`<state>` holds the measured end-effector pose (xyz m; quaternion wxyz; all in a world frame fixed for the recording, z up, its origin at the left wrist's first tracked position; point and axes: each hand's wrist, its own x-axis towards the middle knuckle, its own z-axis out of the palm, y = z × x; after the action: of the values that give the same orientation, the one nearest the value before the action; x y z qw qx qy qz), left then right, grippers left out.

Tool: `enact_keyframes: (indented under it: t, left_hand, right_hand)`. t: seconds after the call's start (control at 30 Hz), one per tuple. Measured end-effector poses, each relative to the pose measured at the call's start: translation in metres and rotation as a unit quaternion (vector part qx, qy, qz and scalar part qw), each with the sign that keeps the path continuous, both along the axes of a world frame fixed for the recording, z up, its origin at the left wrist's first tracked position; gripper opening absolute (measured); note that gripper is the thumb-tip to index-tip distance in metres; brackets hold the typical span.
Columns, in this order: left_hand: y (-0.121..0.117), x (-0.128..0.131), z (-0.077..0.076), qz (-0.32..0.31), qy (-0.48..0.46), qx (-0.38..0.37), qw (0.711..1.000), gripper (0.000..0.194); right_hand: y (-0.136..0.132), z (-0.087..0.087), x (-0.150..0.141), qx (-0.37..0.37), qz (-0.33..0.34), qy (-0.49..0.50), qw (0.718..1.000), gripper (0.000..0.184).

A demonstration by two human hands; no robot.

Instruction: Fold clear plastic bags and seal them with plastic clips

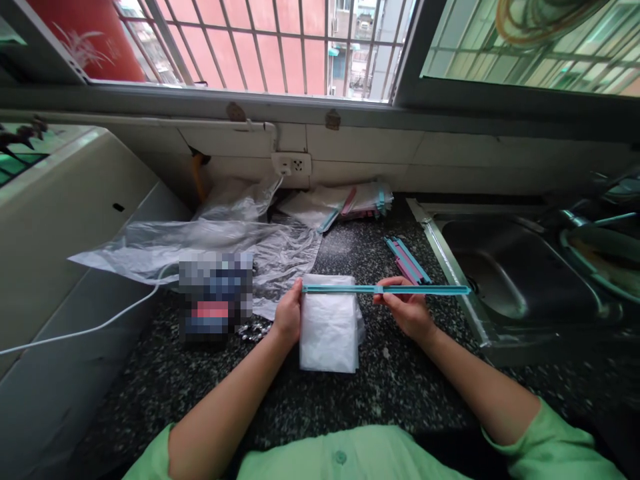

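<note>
A long, thin light-blue plastic strip (425,290) lies level across the top part of a folded clear plastic bag (327,337). My left hand (289,312) is closed at the left edge of the bag, with its fingertips at the strip's left end. Near the strip's middle, my right hand (407,310) pinches it at a small blue piece around it; the right half sticks out past the fingers. Behind the right hand, several loose blue and pink strips (407,260) lie on the dark speckled counter (380,400).
A crumpled clear plastic sheet (225,243) spreads at the left, near a blurred-out object (215,300) and a white cable (120,320). Packed strips in plastic (345,203) lie by the wall below a socket (291,164). A steel sink (505,267) is on the right.
</note>
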<state>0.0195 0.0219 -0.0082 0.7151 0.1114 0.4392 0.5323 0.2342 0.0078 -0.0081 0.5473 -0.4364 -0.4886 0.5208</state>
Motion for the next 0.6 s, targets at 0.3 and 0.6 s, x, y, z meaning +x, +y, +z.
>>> enact_keyframes:
  t: [0.3,0.6]
  left_hand:
    - [0.002,-0.006,-0.016,0.011,0.109,0.081,0.991,0.034]
    - [0.0,-0.004,-0.01,-0.013,0.132,0.075,0.988,0.033]
  right_hand:
    - [0.005,-0.008,0.005,0.002,0.022,-0.046,0.999,0.022]
    - [0.005,0.001,0.007,0.123,-0.007,-0.278,0.953,0.018]
